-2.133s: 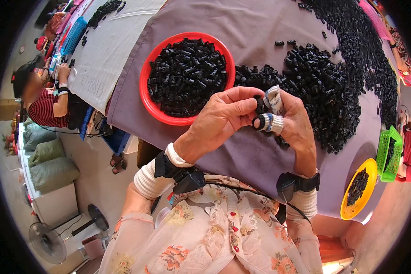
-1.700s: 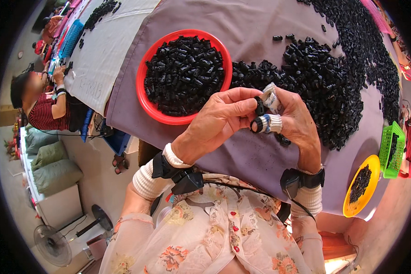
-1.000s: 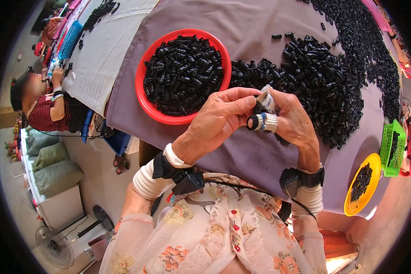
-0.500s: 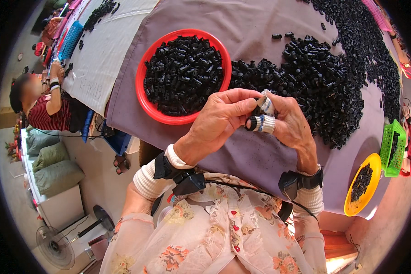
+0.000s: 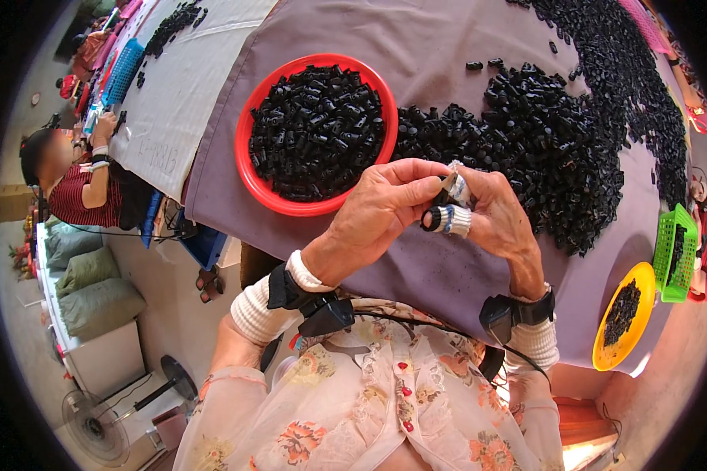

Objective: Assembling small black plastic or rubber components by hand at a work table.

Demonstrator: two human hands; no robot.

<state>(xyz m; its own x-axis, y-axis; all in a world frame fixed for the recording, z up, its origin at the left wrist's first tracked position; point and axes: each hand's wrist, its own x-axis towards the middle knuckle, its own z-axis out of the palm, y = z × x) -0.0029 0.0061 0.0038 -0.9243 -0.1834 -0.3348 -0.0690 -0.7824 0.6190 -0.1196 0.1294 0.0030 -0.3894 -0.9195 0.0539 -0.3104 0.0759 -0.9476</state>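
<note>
A round red plastic basin (image 5: 306, 208) holds heaped small black plastic pieces (image 5: 316, 133), a round yellow plastic dish (image 5: 643, 281) dark bits (image 5: 621, 314), while the left hand (image 5: 379, 210) pinches a small dark piece (image 5: 448, 181), more hidden than earlier, against the curled right hand (image 5: 498, 217), whose grip I cannot tell.

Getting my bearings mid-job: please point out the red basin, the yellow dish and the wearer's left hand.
Red basin (image 5: 302, 209): head view, on its near rim.
Yellow dish (image 5: 644, 301): head view, on its bare right side.
Left hand (image 5: 375, 207): head view, on the hand's middle.
</note>
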